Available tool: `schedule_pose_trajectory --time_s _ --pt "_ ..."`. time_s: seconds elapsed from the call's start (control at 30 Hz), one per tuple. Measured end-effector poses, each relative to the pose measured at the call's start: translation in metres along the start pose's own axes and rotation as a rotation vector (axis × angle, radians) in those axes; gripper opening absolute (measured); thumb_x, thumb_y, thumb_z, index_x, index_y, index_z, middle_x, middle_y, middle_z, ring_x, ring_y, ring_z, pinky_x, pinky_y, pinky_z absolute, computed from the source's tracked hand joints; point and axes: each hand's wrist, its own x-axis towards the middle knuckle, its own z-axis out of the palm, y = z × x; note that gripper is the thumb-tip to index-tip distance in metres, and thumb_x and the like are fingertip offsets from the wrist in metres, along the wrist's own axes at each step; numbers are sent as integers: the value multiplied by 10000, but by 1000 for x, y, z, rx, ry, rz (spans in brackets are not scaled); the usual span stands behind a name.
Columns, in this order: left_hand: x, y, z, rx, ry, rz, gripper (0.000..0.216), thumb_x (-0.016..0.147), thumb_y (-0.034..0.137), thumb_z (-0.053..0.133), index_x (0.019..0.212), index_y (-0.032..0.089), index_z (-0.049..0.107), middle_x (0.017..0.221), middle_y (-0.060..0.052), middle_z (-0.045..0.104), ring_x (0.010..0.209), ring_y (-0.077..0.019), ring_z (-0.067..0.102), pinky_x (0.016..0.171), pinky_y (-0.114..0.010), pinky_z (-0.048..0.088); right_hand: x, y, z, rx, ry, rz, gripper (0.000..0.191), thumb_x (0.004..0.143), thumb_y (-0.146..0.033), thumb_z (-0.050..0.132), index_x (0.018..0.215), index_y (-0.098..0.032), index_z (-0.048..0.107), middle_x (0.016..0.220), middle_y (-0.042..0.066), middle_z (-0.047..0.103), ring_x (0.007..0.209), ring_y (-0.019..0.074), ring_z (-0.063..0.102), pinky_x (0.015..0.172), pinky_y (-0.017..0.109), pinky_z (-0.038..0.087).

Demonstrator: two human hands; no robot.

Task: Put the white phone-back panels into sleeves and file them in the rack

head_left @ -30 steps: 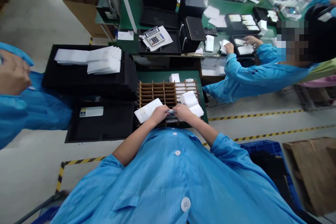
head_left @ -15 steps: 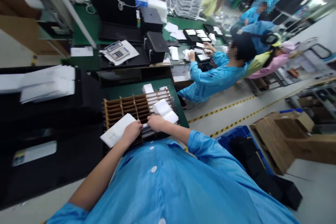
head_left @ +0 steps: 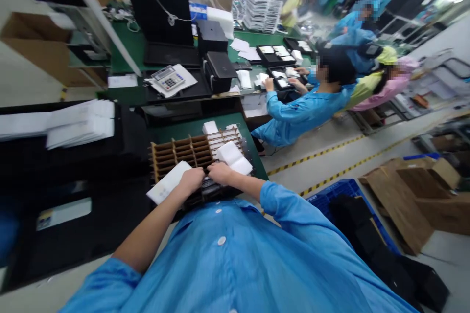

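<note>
Pouch (head_left: 167, 185), white and flat, over near-left corner of cardboard divider tray (head_left: 176, 150), long axis near-left to far-right | left hand (head_left: 191, 179) nearer, fingers clasping its right end, body extending left of them | right hand (head_left: 220, 173) just beside, fingers curled down, grip unclear.

The white sleeve (head_left: 167, 184) in your L hand (head_left: 193, 179) looks matt, smooth paper, the divider tray (head_left: 181, 150) raw brown cardbd w/ rough edges, the bench top (head_left: 172, 132) dull matt green, and your smock (head_left: 238, 259) thin blue cloth w/ slight sheen.
</note>
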Motion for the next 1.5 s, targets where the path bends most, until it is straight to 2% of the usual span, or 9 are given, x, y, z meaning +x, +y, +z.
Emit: schedule_pose_trajectory --time_s 0.33,0.43,0.5,0.63,0.97,1.13,1.23,1.33,1.5 --pt "-50 -104 -36 134 -67 147 185 842 156 688 966 188 821 1085 -164 748 1121 -327 701 994 -388 524 3 -4 8 24 -9 -1 341 1039 -140 494 1118 -117 825 1181 212 740 1070 302 742 880 352 566" --pt "-69 -130 -47 165 68 161 386 927 267 660 1301 221 746 1322 -168 673 1286 -343 608 1091 -417 485 0 -7 6 50 -14 50 328 1027 -140 508 1073 -134 833 1143 206 749 1044 299 754 889 351 559" --pt "-81 -154 -55 230 181 46 721 892 390 749 1559 215 540 1446 -198 590 1339 -391 541 1106 -461 469 -2 -12 3 71 -6 88 323 1028 -148 511 1060 -144 831 1132 197 757 1043 297 757 891 347 554" --pt "-93 -188 -56 355 154 -151 1110 793 513 847 1685 150 294 1484 -263 525 1300 -441 516 1043 -486 483 -8 -25 -4 144 72 161 357 1089 -282 478 1294 -205 760 1257 150 751 1121 283 740 908 327 545" --pt "-106 -195 -34 437 62 -1 1107 729 190 807 1702 219 280 1444 -220 516 1316 -414 471 1051 -474 483 -4 -52 21 508 241 191 337 1020 -277 656 1340 -205 734 1156 76 777 1067 221 737 952 297 531" --pt "-100 -220 -69 62 98 103 1026 693 238 777 1640 174 387 1388 -168 600 1226 -348 590 1086 -428 486 -17 -61 9 523 444 121 410 1029 -286 636 1425 -186 677 1334 145 699 1233 263 665 1076 386 533" --pt "-99 -221 -75 -279 -53 230 881 708 296 730 1554 210 500 1345 -80 673 1169 -294 657 1020 -365 528 -21 -66 -3 433 561 -59 600 986 -281 676 1570 -236 546 1653 178 455 1534 360 394 1247 578 386" --pt "-96 -211 -59 -298 -156 239 754 655 309 750 1391 190 639 1213 -68 731 1090 -308 690 935 -363 551 -13 -65 4 385 483 -165 767 918 -213 711 1638 -245 448 1739 184 318 1595 403 264 1274 681 290" --pt "-96 -205 -31 -159 -24 154 826 627 315 782 1415 135 609 1234 -146 726 1142 -373 673 951 -414 544 0 -56 51 421 373 -107 811 869 -166 686 1636 -121 424 1723 264 310 1590 402 292 1266 641 331"
